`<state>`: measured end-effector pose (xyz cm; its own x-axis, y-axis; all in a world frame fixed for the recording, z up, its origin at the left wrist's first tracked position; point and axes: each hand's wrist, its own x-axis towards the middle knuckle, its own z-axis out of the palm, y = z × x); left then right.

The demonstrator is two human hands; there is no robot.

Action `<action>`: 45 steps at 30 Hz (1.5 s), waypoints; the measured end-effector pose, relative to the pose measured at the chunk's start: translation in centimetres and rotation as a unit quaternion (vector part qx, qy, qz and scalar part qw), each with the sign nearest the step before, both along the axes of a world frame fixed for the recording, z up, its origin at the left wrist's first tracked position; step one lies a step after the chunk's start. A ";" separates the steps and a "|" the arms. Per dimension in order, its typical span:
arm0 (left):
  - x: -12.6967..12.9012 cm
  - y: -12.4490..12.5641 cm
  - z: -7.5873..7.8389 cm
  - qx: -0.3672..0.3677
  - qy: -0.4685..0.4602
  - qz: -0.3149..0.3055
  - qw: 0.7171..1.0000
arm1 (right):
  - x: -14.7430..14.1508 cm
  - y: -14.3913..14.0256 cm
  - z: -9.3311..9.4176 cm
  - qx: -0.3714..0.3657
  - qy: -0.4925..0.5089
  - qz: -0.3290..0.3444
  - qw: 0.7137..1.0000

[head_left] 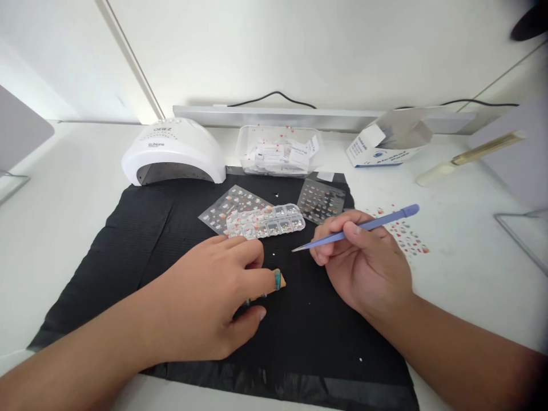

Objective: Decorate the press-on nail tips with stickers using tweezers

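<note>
Two hands are seen over a matte black mat (128,240). Slim lilac tweezers (355,228) are pinched by the right hand (363,268); a small teal nail tip (277,279) is pinched by the left hand (214,297), near a clear segmented rhinestone box (265,221).

Lavender tweezers (359,227) slant across the right of the black mat (141,240), the shut tip low and pointing left, the blunt end raised to the far right. Near-left of that tip sits a small teal nail tip (277,279), orange-edged, standing on edge.
</note>
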<state>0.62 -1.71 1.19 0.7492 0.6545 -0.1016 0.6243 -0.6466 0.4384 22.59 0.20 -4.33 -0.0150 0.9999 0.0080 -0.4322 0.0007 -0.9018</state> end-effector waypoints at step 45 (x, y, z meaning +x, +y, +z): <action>-2.4 4.5 -3.6 -0.028 -0.162 0.333 0.929 | -0.5 0.2 -0.4 -0.004 0.003 -0.017 1.000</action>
<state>-1.74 2.79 -2.37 0.1779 0.9840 0.0112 0.7077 -0.1358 0.6933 22.09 0.37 -4.70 0.0189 0.9998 0.0003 -0.4378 0.0085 -0.8991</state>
